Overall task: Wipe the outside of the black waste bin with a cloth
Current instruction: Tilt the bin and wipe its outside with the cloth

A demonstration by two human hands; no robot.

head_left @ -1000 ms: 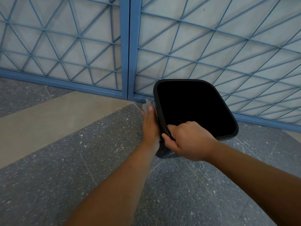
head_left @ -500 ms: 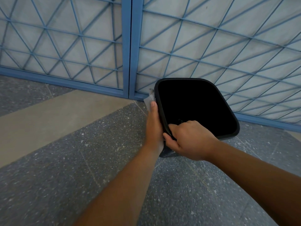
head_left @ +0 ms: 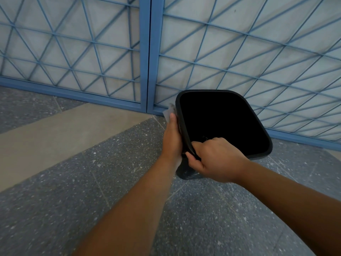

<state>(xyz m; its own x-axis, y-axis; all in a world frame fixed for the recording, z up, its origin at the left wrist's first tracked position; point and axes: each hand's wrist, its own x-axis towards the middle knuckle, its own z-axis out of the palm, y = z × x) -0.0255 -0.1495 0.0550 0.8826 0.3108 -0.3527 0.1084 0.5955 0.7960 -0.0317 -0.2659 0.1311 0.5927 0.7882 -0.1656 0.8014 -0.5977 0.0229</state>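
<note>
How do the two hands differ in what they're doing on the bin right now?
The left hand lies flat with straight fingers, pressing the cloth against the black waste bin's outer side; the right hand is curled, gripping the near rim. The left touches the bin through cloth, the right bare. Both are at the bin's near left corner.

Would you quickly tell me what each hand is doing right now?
Left hand: open, pressing the cloth flat against the bin.
Right hand: gripping the bin's rim.

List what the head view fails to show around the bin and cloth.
- Cloth: mostly hidden behind the left hand; only a pale corner shows.
- Waste bin inside: solid black, contents unreadable.
- Bin's outer walls: mostly hidden beneath its rim and the right hand.
</note>
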